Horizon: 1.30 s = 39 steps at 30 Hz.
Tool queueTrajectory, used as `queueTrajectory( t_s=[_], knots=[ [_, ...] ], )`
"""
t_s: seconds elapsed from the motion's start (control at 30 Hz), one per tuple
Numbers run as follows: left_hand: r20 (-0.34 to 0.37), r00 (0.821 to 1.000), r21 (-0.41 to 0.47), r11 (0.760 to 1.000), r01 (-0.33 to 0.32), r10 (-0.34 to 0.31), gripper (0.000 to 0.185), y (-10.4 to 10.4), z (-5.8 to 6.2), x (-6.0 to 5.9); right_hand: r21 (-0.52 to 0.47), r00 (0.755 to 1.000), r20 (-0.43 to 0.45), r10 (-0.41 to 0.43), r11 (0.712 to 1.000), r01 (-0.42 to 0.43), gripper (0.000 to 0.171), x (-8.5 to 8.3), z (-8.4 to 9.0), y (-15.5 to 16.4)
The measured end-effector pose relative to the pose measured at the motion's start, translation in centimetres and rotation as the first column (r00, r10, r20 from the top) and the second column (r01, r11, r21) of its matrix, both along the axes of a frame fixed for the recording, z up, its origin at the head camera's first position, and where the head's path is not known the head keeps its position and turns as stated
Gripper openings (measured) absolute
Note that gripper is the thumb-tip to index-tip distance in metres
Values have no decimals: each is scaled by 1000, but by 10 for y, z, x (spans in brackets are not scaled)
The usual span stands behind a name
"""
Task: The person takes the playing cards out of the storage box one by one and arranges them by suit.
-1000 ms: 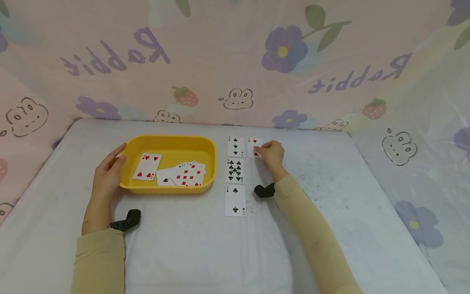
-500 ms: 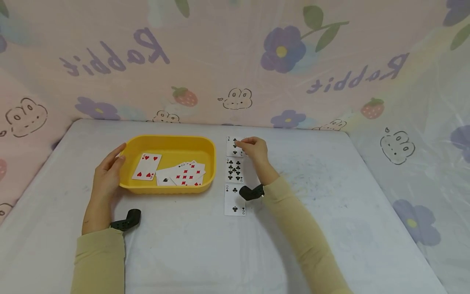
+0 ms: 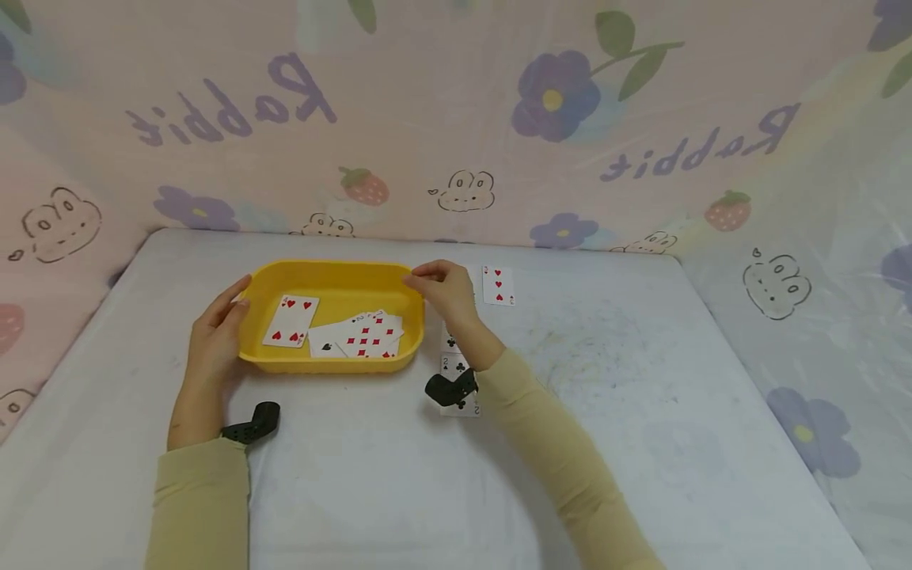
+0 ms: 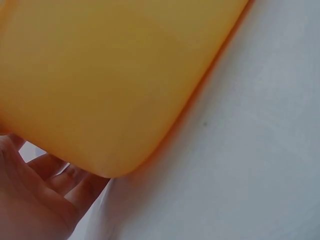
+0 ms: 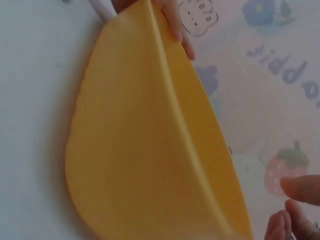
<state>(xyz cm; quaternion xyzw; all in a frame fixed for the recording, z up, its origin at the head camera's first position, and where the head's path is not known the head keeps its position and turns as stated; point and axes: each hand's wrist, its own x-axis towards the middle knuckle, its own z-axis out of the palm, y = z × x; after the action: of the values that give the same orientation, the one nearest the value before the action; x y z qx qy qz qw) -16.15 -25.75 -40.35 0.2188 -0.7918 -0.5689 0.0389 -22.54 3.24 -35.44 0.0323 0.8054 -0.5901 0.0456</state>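
The left hand [image 3: 214, 340] rested flat against the left wall of the yellow tray [image 3: 335, 277], fingers straight and close together; the tray sat on the table [image 3: 641, 396] left of centre, toward the far edge, with a heart card [image 3: 290, 321] and a fanned pile [image 3: 359, 336] inside. The right hand [image 3: 445, 289] hovered at the tray's far right corner, fingertips pinched together; whether they gripped a card could not be told. A three of hearts [image 3: 498, 285] lay just right of it; club cards [image 3: 456, 368] lay partly hidden under the right wrist.
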Motion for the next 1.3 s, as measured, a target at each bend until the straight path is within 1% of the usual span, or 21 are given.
queueTrajectory(
  t_s=[0.17, 0.27, 0.37, 0.43, 0.57, 0.7, 0.87, 0.93, 1.0, 1.07, 1.17, 1.2, 1.3],
  knots=[
    [-4, 1000, -10, 1000, 7, -7, 43, 0, 1, 0, -9, 999, 12, 31, 999, -31, 21, 5, 2, -28],
    [-18, 1000, -2, 1000, 11, -11, 44, 0, 1, 0, 18, 998, 19, 56, 998, -57, 21, 7, 3, -44],
    [-14, 1000, -1, 1000, 11, -12, 44, 1, 1, -1, 21, 996, 50, 70, 997, -72, 23, 9, 3, -60],
    [-4, 1000, -1, 1000, 6, -6, 43, 1, 2, -1, 42, 994, 96, 58, 997, -62, 24, 9, 2, -72],
    [2, 1000, 6, 1000, -12, 12, 43, 1, 2, -1, 97, 984, 179, -1, 995, -17, 25, 9, -4, -96],
    [5, 1000, 0, 1000, -15, 15, 43, 2, 1, -1, 156, 974, 219, -48, 988, 14, 27, 7, -12, -116],
    [6, 1000, -4, 1000, -14, 14, 42, 1, 0, -1, 201, 961, 270, -68, 980, 13, 33, 5, -21, -135],
    [0, 1000, 3, 1000, -14, 14, 42, 1, -1, -1, 234, 959, 275, -73, 972, 7, 36, 5, -23, -141],
    [0, 1000, 7, 1000, -15, 15, 42, 1, -1, 0, 281, 961, 268, -71, 960, -8, 39, 6, -25, -146],
    [-2, 1000, 9, 1000, -17, 17, 42, 1, 0, 0, 349, 969, 240, -51, 936, -37, 41, 6, -26, -150],
    [2, 1000, 19, 1000, -22, 22, 42, 1, 0, -1, 465, 981, 193, -12, 881, -81, 45, 6, -27, -154],
    [1, 1000, 21, 1000, -23, 23, 42, 1, 0, -1, 503, 983, 184, 3, 859, -96, 47, 6, -28, -155],
    [-4, 1000, 22, 1000, -18, 18, 42, 2, 0, -2, 581, 984, 176, 25, 804, -124, 51, 5, -29, -157]
  ],
)
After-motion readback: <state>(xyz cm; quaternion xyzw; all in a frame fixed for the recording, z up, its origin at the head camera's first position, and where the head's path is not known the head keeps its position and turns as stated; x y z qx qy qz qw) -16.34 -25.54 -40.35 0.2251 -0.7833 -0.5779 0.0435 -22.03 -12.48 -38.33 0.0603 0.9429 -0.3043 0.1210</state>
